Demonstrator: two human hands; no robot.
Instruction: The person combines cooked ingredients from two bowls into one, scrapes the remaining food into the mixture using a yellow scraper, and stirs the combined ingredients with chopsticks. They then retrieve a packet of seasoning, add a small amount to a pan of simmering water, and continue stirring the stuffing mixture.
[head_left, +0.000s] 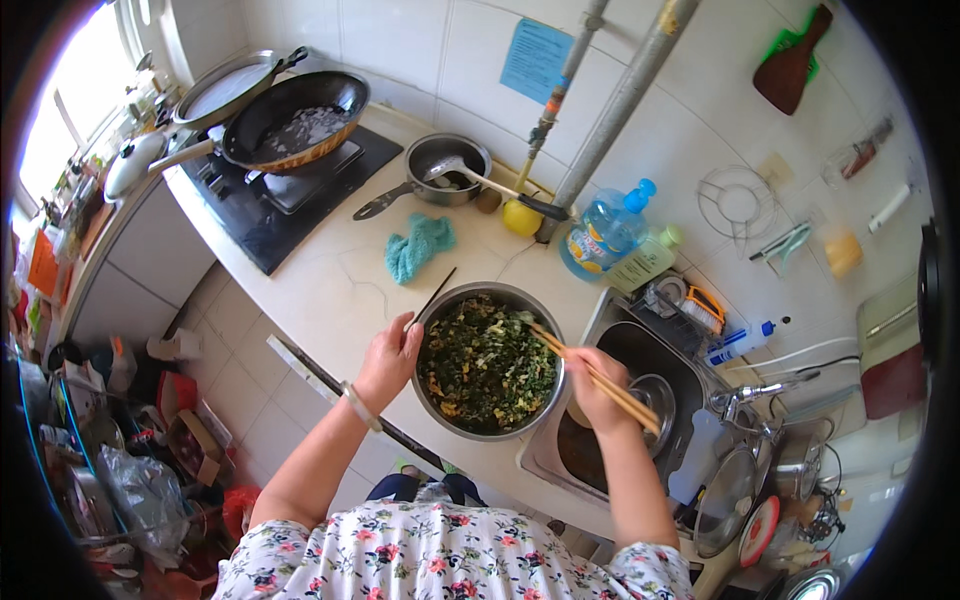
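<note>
A round metal bowl (556, 409) on the counter holds a chopped mix (487, 364) of dark greens and yellow bits. My right hand (600, 386) grips a pair of wooden chopsticks (616, 396), their tips in the greens near the bowl's upper right side. At the bowl's left rim is my left hand (390, 360), with a thin dark stick (435, 295) held between thumb and fingers and pointing up and away. Whether these fingers also touch the rim is hard to tell. A crumpled teal cloth (418, 247) lies beyond the bowl.
A wok (296, 124) stands on the black hob (285, 202) at upper left. Behind the cloth are a small saucepan (448, 169) with a slotted spoon and a yellow fruit (521, 217). Soap bottles (604, 232) stand behind the sink (581, 450), right of the bowl.
</note>
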